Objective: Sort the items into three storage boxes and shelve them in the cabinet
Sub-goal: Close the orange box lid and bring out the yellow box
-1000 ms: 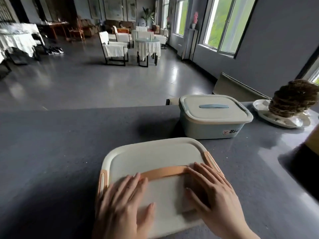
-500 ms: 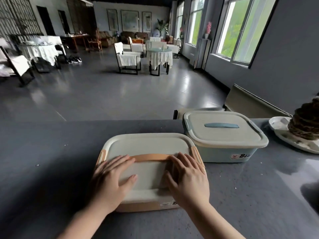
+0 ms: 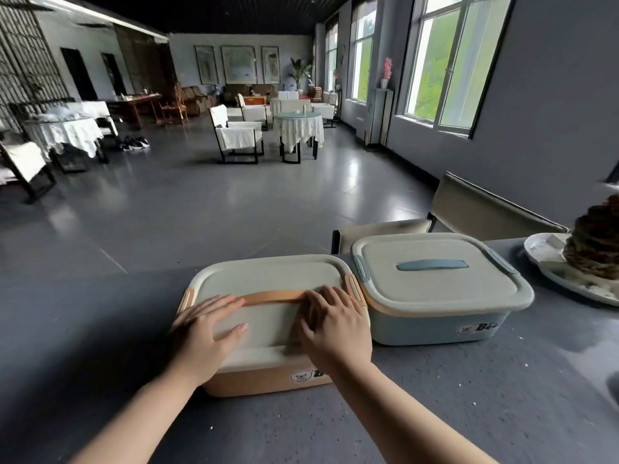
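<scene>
Head view: both hands flat, fingers spread, gripping nothing — left hand [image 3: 206,324] & right hand [image 3: 335,324] press orange storage box [image 3: 268,380] lid, tabletop [image 3: 83,329] centre. Blue storage box [image 3: 435,324] touching at 3 o'clock.

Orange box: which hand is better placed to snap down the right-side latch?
Right, probably. The right hand lies flat on the orange box lid, fingers almost at the right-side latch. The left hand rests toward the lid's opposite end.
</scene>
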Available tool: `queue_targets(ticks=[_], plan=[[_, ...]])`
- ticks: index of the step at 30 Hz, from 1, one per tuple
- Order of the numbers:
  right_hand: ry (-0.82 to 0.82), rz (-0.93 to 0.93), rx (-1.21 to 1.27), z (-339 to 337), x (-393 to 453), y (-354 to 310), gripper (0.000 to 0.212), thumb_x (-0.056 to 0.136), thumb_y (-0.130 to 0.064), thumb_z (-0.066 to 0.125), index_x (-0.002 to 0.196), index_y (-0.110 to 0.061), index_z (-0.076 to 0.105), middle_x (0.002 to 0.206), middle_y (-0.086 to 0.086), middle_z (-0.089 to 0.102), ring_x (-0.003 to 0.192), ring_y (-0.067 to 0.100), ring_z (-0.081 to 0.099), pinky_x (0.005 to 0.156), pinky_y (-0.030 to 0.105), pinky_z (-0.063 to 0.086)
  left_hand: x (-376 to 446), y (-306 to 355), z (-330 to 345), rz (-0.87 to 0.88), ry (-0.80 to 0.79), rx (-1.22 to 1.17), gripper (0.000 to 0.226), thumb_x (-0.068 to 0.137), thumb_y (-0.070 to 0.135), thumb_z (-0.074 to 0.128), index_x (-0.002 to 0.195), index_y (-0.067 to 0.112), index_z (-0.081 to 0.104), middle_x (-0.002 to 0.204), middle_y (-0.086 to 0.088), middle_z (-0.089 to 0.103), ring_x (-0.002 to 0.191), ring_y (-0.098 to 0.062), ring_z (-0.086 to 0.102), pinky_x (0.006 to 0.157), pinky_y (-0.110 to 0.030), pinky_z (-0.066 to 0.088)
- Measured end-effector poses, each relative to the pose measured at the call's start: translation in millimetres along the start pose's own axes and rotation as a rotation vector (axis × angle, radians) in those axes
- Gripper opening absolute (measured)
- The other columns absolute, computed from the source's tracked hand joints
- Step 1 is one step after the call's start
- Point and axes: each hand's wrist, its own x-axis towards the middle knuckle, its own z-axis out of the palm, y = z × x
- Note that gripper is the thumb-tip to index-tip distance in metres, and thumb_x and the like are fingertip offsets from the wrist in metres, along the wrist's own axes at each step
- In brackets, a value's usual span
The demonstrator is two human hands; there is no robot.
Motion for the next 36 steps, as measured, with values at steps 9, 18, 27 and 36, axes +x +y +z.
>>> queue_targets(ticks=[9, 18, 27, 36], plan=[[-0.070, 0.010, 0.005, 1, 1, -4, 0.050, 0.085, -0.051, 0.035, 0.127, -0.029, 0.053, 0.127, -0.006, 0.053, 0.126, 0.018, 0.042, 0.108, 0.032, 0.027, 17, 5, 5, -0.105, -0.013, 0.069, 0.063, 0.071, 0.063, 0.038, 0.124, 0.036, 0.062, 0.137, 0.013, 0.053, 0.133, -0.009, 0.041, 0.112, -0.030, 0.022], [-0.311, 0.185, -0.024, -98, -102, 74, 0.074, 0.092, -0.026, 0.052, 0.152, -0.037, 0.011, 0.162, 0.000, -0.001, 0.148, 0.016, -0.006, 0.119, 0.041, -0.004, -48, 201, 68, 0.071, -0.109, -0.172, 0.086, 0.074, 0.066, 0.028, 0.132, 0.008, 0.054, 0.141, -0.010, 0.050, 0.134, -0.028, 0.042, 0.108, -0.046, 0.030], [-0.076, 0.557, -0.204, -285, -251, 270, 0.072, 0.090, -0.031, 0.052, 0.150, -0.041, 0.013, 0.162, -0.003, 0.003, 0.148, 0.014, -0.002, 0.119, 0.037, -0.001, -94, 472, 151, 0.383, -0.232, -0.370, 0.052, 0.078, 0.046, 0.049, 0.119, 0.018, 0.065, 0.131, -0.005, 0.059, 0.125, -0.023, 0.051, 0.107, -0.038, 0.033], [0.181, 0.830, -0.143, -393, -337, 431, 0.074, 0.091, -0.045, 0.052, 0.152, -0.026, 0.016, 0.159, -0.007, 0.017, 0.146, 0.013, 0.011, 0.118, 0.031, 0.015, -119, 660, 246, 0.476, -0.404, -0.363, 0.044, 0.090, 0.039, 0.057, 0.130, 0.021, 0.054, 0.138, 0.004, 0.051, 0.129, -0.015, 0.044, 0.111, -0.035, 0.029]])
